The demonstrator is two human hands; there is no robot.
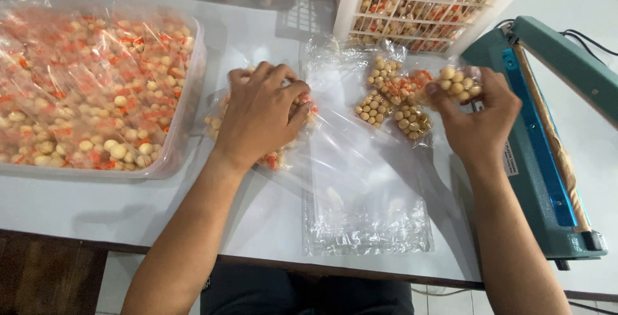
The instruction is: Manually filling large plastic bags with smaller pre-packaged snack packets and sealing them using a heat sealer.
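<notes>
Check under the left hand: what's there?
The left hand presses on small clear packets of round snacks with orange bits, lying on the white table. The palm covers most of them, so their count can't be told.

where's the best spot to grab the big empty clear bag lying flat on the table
Probably the near short edge of the clear bag, from the person's side. It lies flat and bare there, while the far end is covered by small snack packets and flanked by the left hand and right hand.

1 head view, looking steeply down, close over white table (270, 225)
</notes>
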